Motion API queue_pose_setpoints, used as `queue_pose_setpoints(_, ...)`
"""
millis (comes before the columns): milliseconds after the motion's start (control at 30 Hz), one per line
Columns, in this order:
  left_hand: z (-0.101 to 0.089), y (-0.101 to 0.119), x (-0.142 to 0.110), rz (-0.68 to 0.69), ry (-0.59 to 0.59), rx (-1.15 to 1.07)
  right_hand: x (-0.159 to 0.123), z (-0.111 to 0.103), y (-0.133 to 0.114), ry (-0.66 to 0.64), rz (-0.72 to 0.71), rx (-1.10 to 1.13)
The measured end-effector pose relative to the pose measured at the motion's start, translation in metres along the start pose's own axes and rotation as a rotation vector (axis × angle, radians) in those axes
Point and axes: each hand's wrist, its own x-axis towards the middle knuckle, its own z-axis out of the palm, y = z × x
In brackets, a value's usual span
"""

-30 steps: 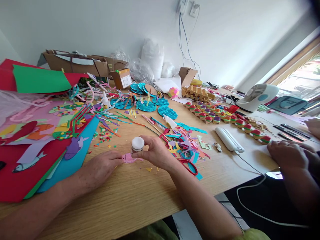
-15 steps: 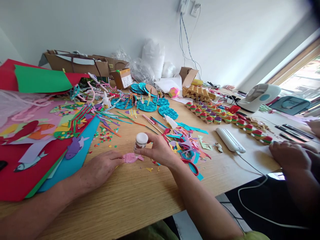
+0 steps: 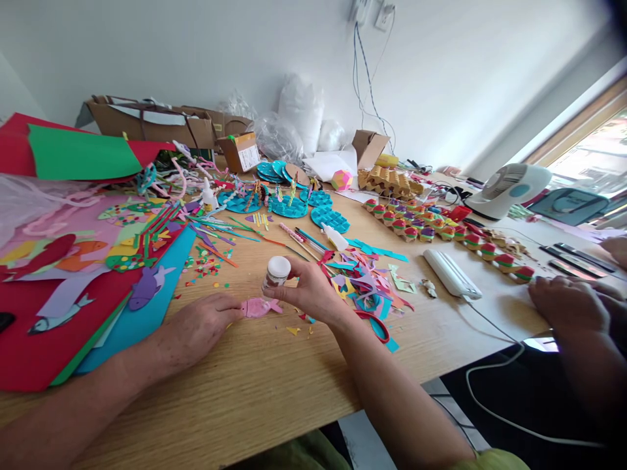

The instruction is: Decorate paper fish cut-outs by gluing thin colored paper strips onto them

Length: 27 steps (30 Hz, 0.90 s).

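Observation:
A pink paper fish [image 3: 257, 308] lies flat on the table, with darker lines drawn near its head. My left hand [image 3: 208, 323] is closed, its fingertips pressing the head end of the fish against the wood. In my right hand [image 3: 311, 290], closed around its side, is a small white-lidded jar [image 3: 278, 269], tilted just above the back of the fish. What the label says is too small to read. Tiny yellow paper scraps [image 3: 292, 331] lie beside the tail. Red-handled scissors [image 3: 377, 326] rest to the right, partly under paper offcuts.
Coloured paper sheets with cut fish [image 3: 142, 287] cover the left side. Paper strips [image 3: 365, 287], a glue bottle [image 3: 336, 237] and blue round pieces [image 3: 289, 206] lie ahead. Painted egg-carton strips [image 3: 406, 222], a white power strip [image 3: 451, 275] and another person's hands [image 3: 568, 303] are at right.
The jar has shifted very slightly to the left and tilts a little differently, and more of the fish's tail end shows. My left hand stays at the fish's head.

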Motion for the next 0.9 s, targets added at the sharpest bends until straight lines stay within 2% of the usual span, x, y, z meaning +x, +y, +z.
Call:
queue_pose_setpoints(133,0.002,-0.002,-0.001,0.010,0.029,0.029,-0.001,-0.004,0.001,-0.020,0.021,-0.015)
queue_pose_setpoints(400,0.003,-0.003,-0.002,0.002,0.020,-0.011,0.002,0.006,0.003,0.020,0.028,-0.024)
queue_pose_setpoints(633,0.004,-0.003,-0.002,-0.026,-0.014,-0.008,-0.001,-0.001,-0.001,-0.019,0.019,-0.004)
queue_pose_setpoints(900,0.003,-0.003,-0.002,0.006,0.004,-0.027,-0.001,0.005,-0.008,-0.051,-0.005,-0.002)
